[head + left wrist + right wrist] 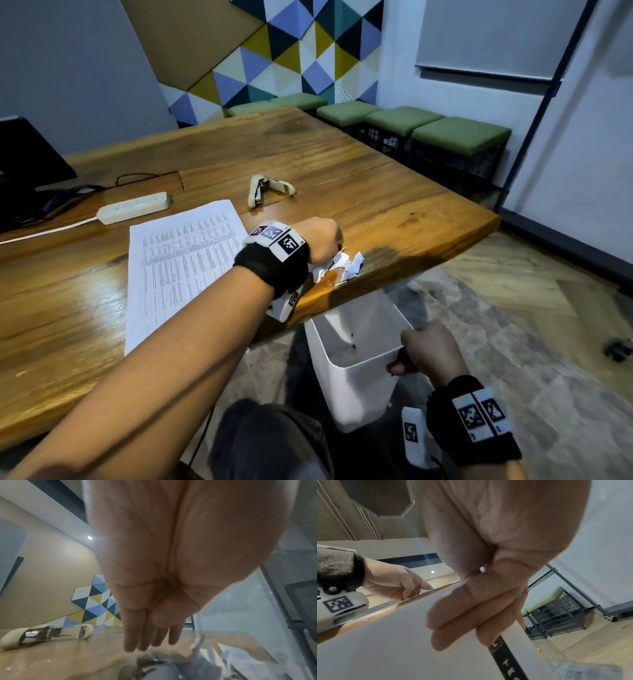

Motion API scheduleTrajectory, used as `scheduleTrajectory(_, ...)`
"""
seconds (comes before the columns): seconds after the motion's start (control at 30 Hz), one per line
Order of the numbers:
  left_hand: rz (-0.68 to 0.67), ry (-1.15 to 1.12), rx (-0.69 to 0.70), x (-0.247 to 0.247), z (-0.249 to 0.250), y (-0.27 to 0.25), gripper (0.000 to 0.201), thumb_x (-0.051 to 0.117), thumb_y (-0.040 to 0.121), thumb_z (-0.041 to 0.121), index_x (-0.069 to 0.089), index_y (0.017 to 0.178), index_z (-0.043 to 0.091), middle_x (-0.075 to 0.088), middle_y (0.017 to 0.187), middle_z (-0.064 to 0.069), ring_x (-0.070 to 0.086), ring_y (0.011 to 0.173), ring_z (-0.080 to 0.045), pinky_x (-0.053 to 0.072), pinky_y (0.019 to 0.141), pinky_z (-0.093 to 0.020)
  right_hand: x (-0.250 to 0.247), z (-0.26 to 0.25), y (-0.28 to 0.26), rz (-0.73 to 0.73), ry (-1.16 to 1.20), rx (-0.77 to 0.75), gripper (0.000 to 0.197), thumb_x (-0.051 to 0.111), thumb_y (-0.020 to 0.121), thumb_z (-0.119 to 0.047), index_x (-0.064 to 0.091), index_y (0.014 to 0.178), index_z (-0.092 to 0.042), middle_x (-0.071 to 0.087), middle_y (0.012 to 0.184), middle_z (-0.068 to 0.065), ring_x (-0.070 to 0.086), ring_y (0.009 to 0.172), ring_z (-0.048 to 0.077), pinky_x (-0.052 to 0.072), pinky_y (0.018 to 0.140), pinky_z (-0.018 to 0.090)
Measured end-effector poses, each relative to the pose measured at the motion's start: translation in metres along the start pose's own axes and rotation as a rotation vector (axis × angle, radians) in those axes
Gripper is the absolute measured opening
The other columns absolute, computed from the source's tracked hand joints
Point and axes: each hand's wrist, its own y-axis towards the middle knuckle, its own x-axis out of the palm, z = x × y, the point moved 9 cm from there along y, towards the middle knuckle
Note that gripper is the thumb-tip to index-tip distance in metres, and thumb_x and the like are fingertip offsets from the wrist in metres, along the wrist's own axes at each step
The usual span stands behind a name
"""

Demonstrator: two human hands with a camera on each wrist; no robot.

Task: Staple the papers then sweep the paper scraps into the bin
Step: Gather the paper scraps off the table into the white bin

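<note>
Head cam: high, looking fwd and down over wooden table (342,178) edge, arms and floor in frame. L wrist cam: under palm, very close, aimed along fingers (135,631) low across tabletop toward stapler (46,634). R wrist cam: below hand, tilted up past bin (402,635) wall. Shared: table, stapler (267,190), bin (356,377), left hand (393,580).

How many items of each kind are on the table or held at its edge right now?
Stapler: 1
Stack of printed papers: 1
Power strip: 1
Pile of paper scraps: 1; separate pieces too crumpled to count
White bin, held below the table edge: 1
Total: 5
</note>
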Motion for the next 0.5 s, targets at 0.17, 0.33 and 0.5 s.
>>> scheduleTrajectory(0.17, -0.067, 0.049, 0.058, 0.013, 0.015, -0.006, 0.049, 0.042, 0.090, 0.008, 0.058, 0.137, 0.011, 0.061, 0.137, -0.009, 0.058, 0.119, -0.030, 0.043, 0.085, -0.027, -0.001, 0.000, 0.001, -0.013, -0.019, 0.000, 0.020, 0.042, 0.086, 0.009, 0.056, 0.071, 0.011, 0.065, 0.051, 0.035, 0.073, 0.056, 0.053, 0.061, 0.065, 0.068)
scheduleTrajectory(0.33, -0.043, -0.024, 0.062, 0.009, 0.015, -0.013, 0.054, 0.042, 0.089, 0.003, 0.055, 0.139, 0.016, 0.055, 0.145, -0.004, 0.052, 0.132, -0.024, 0.041, 0.101, -0.028, -0.003, -0.004, -0.002, -0.011, -0.046, -0.019, 0.020, 0.043, 0.085, 0.007, 0.058, 0.073, 0.012, 0.068, 0.055, 0.036, 0.074, 0.054, 0.048, 0.065, 0.067, 0.061)
scheduleTrajectory(0.5, 0.027, -0.006, 0.163, 0.002, 0.037, -0.017, 0.050, 0.044, 0.087, -0.001, 0.066, 0.129, 0.017, 0.066, 0.132, -0.005, 0.061, 0.122, -0.025, 0.049, 0.094, -0.029, 0.000, -0.007, -0.003, -0.032, -0.036, -0.003, 0.022, 0.043, 0.084, 0.006, 0.061, 0.080, 0.018, 0.070, 0.059, 0.037, 0.075, 0.054, 0.047, 0.064, 0.067, 0.056)
